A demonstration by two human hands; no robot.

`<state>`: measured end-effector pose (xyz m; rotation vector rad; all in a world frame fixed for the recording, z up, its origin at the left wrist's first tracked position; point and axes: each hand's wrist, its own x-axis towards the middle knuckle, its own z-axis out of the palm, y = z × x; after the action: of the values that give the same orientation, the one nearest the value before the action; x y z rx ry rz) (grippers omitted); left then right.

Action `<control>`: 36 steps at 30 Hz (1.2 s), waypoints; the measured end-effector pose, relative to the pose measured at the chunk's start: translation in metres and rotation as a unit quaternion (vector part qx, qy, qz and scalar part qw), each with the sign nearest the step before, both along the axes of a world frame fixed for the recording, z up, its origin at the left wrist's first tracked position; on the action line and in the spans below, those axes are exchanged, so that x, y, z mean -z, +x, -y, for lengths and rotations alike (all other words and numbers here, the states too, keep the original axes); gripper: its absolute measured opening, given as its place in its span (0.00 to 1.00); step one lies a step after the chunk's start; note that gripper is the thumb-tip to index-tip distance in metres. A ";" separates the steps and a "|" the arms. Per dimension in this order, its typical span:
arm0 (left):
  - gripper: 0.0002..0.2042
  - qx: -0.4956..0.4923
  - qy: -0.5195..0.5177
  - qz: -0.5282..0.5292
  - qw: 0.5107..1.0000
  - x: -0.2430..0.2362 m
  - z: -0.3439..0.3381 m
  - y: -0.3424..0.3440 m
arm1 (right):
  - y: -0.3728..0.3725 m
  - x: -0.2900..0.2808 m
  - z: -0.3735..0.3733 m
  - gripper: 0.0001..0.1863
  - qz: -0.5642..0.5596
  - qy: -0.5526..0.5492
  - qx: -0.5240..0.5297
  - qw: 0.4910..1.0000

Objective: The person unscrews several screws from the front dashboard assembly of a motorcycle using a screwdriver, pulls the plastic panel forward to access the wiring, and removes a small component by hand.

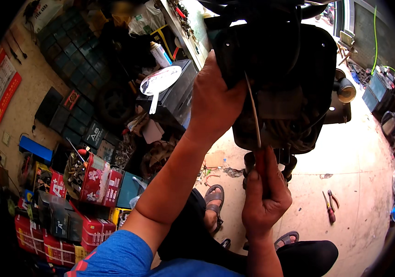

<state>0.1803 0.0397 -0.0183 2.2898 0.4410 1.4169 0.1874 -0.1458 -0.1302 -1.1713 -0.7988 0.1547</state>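
Right hand (266, 196) fisted on red-handled long thin-shaft screwdriver (254, 115), long axis near vertical, tip up into black plastic scooter underside (290, 60). Left hand (213, 99) grips that housing's left edge, fingers wrapped.

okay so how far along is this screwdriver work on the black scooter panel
Done: nothing finished can be told from this view. In hand: the left hand grips the edge of the black panel, while the right hand holds a red-handled screwdriver with its shaft up against it. Left: pliers lie unused on the floor.
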 end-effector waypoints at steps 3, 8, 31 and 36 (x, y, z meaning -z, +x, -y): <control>0.18 -0.016 0.001 0.006 1.000 0.000 0.002 0.003 | 0.002 -0.004 0.002 0.28 -0.008 -0.015 -0.002 1.000; 0.19 -0.014 -0.013 0.072 0.997 0.017 0.004 0.013 | 0.007 -0.012 -0.004 0.26 0.021 -0.025 0.068 0.997; 0.23 0.063 -0.153 0.191 0.968 0.035 0.009 0.020 | 0.007 -0.019 -0.004 0.23 0.040 -0.101 0.108 0.988; 0.26 0.027 -0.110 0.186 0.976 0.043 0.003 0.025 | 0.012 -0.038 0.006 0.23 0.086 -0.160 0.123 0.976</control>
<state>0.2058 0.0367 -0.0612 1.7993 0.3908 1.6340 0.1998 -0.1517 -0.0920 -1.5954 -0.7903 -0.0266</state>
